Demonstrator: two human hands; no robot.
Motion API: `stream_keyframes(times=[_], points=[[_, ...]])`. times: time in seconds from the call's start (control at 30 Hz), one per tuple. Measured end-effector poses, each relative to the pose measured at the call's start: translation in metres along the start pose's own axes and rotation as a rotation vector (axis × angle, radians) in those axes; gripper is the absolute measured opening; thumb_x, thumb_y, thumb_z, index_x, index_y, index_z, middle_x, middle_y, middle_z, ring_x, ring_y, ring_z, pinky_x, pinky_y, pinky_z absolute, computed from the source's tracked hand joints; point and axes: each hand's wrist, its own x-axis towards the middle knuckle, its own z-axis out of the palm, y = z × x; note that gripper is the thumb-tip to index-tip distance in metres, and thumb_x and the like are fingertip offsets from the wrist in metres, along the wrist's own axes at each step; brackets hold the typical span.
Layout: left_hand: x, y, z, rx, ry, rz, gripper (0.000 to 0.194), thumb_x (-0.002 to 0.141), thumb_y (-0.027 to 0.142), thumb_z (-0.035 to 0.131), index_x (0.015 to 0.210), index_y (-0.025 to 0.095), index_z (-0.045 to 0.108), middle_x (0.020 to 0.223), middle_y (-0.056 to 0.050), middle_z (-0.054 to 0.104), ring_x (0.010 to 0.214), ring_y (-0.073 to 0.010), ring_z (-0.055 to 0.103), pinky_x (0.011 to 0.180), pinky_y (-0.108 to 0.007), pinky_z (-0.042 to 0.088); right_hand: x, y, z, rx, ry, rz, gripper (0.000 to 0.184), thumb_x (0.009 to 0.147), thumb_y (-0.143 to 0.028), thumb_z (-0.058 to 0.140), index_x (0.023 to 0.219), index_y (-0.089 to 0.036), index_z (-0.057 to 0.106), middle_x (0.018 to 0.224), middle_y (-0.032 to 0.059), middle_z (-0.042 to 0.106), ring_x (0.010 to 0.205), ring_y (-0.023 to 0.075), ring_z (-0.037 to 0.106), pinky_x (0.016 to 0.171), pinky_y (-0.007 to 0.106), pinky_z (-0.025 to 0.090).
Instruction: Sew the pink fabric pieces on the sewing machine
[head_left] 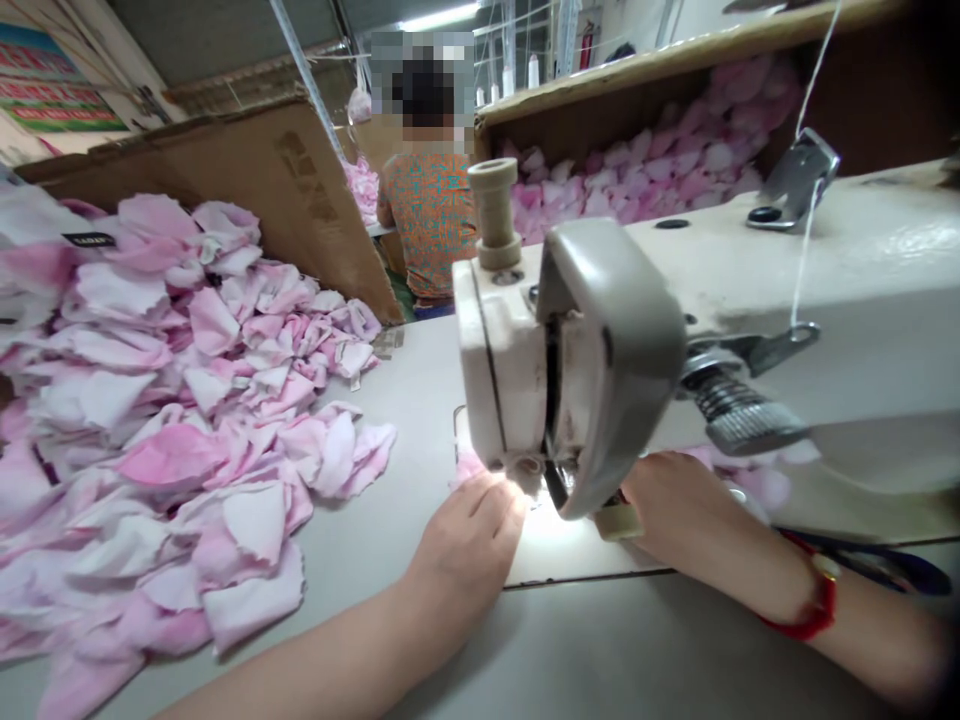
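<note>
Hands: both bare forearms reach in from the bottom edge toward the front of the machine, the left hand [469, 545] in full view and the right hand [690, 520] partly behind the machine's head.
Left hand: fingers [487, 500] curl forward and close together over a pink fabric piece [471, 465], which they appear to hold against the table.
Right hand: its back faces up and its fingers go out of sight behind the faceplate, so its opening and any hold cannot be told. A red wristband [814, 605] circles the wrist.
Fabric position: the pink fabric piece sits just left of the needle area, between the hands and nearer the left hand. Its long axis cannot be told, as most of it is hidden. More pink cloth [754, 482] shows beyond the right hand.
Far left: a heaped pile of pink-and-white fabric pieces [165, 400] covers the pale sewing table [405, 400], beside a tall cardboard divider [277, 200].
Centre: a co-worker in an orange patterned top [427, 220] sits beyond the divider, facing away.
Right: a cream industrial sewing machine [847, 330] fills this side, with a ribbed tension knob [750, 425]. Behind it, a cardboard bin [622, 120] holds more pink pieces.
</note>
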Motion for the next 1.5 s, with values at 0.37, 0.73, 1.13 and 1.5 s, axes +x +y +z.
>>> stream_keyframes(times=[0.37, 0.73, 1.13, 1.5], points=[[0.001, -0.012, -0.013, 0.021, -0.096, 0.114, 0.028, 0.079, 0.002, 0.029, 0.097, 0.013, 0.047, 0.085, -0.007, 0.055, 0.084, -0.0187, 0.051, 0.08, -0.037, 0.044, 0.006, -0.003, -0.002, -0.142, 0.027, -0.002, 0.032, 0.079, -0.022, 0.04, 0.048, -0.019, 0.047, 0.045, 0.0025, 0.052, 0.047, 0.0146, 0.052, 0.042, 0.026, 0.019], [0.016, -0.056, -0.033, -0.052, 0.023, 0.468, 0.022, 0.088, 0.013, 0.036, 0.093, 0.018, 0.057, 0.089, -0.003, 0.064, 0.094, -0.0133, 0.054, 0.09, -0.031, 0.04, 0.001, -0.001, -0.003, -0.064, 0.058, -0.008, 0.018, 0.079, -0.019, 0.04, 0.067, -0.018, 0.054, 0.054, 0.001, 0.056, 0.053, 0.0138, 0.054, 0.045, 0.025, 0.022], [0.013, -0.026, -0.019, -0.041, 0.03, 0.209, 0.029, 0.088, 0.02, 0.032, 0.085, 0.02, 0.061, 0.067, -0.001, 0.057, 0.067, -0.0136, 0.052, 0.066, -0.028, 0.043, -0.004, -0.002, -0.003, -0.029, -0.017, -0.014, 0.023, 0.079, -0.026, 0.041, 0.06, -0.019, 0.051, 0.055, 0.002, 0.055, 0.052, 0.0164, 0.053, 0.044, 0.026, 0.023], [0.009, -0.024, -0.02, -0.229, -0.105, 0.135, 0.023, 0.084, 0.013, 0.038, 0.086, 0.019, 0.06, 0.083, 0.0, 0.062, 0.076, -0.0131, 0.054, 0.071, -0.026, 0.042, -0.009, -0.001, -0.006, 0.003, -0.007, -0.036, 0.016, 0.077, -0.02, 0.044, 0.064, -0.019, 0.052, 0.056, 0.0008, 0.056, 0.052, 0.0153, 0.053, 0.045, 0.026, 0.024]])
